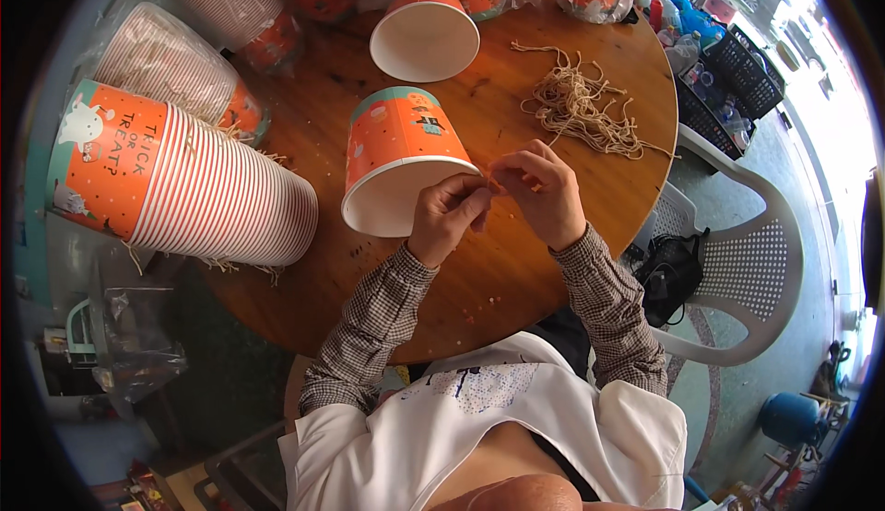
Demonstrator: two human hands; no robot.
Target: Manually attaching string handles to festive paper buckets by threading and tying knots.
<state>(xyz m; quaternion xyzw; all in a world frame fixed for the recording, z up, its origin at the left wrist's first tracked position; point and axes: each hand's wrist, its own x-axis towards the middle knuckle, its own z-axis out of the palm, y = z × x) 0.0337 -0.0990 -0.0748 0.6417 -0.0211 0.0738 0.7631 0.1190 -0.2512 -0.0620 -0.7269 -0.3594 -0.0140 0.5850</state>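
Observation:
My left hand [447,219] and my right hand [544,196] meet with their fingertips pinched together, just right of a paper bucket's rim. What they pinch is too small to make out; a bit of orange shows between the fingers. That orange paper bucket [398,133] lies tipped on its side, its white mouth toward me, and my left hand overlaps the rim. Beyond it a second paper bucket [425,42] also faces me with its open mouth. A loose heap of beige cords [590,105] lies on the table, farther off past my right hand.
The round wooden table [516,271] carries a long stack of nested orange buckets [221,184] at the left. Several plastic-wrapped bucket stacks [230,4] line its far side. A white plastic chair [751,262] stands at the right, below black crates [737,73] of bottles.

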